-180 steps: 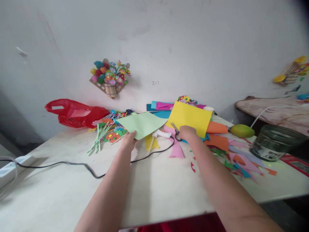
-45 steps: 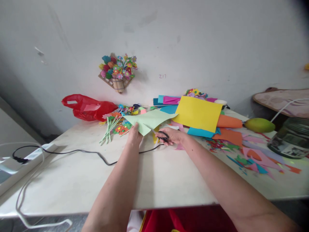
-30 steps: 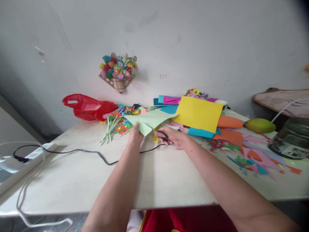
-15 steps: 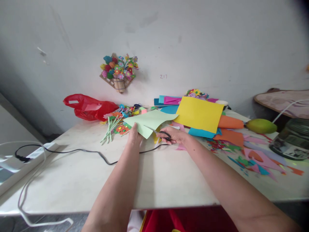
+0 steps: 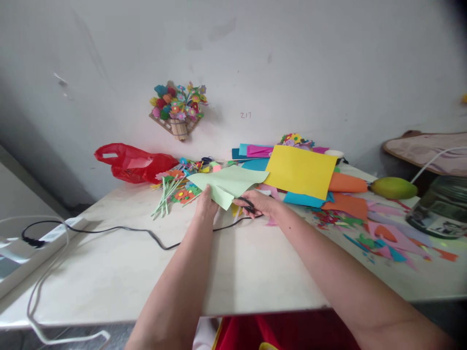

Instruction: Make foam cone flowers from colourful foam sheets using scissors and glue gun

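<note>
A pale green sheet [image 5: 233,179], paper or thin foam, is held above the table by its near left edge in my left hand [image 5: 207,203]. My right hand [image 5: 258,203] is closed round the black handles of a pair of scissors [image 5: 248,206]. Their blades lie at the sheet's near edge, where a cut runs inward and a flap hangs down. The blades are mostly hidden by the sheet. Behind my right hand a yellow sheet [image 5: 301,171] rests on other coloured material.
Thin green strips [image 5: 166,197] and foam flowers [image 5: 185,194] lie left of the sheet, before a red plastic bag [image 5: 136,163]. Colourful scraps [image 5: 390,243] and a glass jar [image 5: 440,209] are at the right. A black cable [image 5: 146,230] crosses the table from a power strip [image 5: 54,238].
My right hand and the scissors have moved slightly left, into the green sheet. The cut edge now shows as a separate flap. My left hand has shifted a little right.
</note>
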The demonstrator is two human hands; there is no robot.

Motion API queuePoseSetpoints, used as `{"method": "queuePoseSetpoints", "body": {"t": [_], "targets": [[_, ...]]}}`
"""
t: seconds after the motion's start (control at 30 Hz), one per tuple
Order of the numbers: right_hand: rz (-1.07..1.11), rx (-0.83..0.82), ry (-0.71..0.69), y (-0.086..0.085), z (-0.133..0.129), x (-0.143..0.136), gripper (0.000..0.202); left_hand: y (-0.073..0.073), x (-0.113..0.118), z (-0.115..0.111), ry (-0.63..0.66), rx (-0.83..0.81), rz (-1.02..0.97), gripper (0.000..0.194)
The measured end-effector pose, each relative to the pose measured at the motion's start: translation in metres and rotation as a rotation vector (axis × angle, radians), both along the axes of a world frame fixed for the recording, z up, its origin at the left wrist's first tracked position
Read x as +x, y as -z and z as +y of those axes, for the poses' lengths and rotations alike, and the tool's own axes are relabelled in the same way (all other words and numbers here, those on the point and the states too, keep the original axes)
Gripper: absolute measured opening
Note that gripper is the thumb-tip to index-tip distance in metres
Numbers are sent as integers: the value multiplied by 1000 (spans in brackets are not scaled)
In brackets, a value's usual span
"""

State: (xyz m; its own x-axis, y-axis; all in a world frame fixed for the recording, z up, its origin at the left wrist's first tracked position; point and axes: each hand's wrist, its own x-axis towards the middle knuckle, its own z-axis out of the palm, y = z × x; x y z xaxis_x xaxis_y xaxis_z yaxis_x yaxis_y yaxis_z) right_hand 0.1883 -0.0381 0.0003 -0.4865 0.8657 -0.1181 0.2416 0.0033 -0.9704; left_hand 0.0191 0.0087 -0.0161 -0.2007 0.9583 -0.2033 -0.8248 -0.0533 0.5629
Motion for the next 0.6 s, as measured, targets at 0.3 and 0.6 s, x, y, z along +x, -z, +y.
{"method": "queuePoseSetpoints", "body": {"t": [0.3,0.6], "targets": [[-97,94,176,-7,-4,-11,53,-6,-1,-4,-83,-39,18,24],[-36,81,-19,3,2,-2,33,-6,1,-6,-53,-30,15,22]]}}
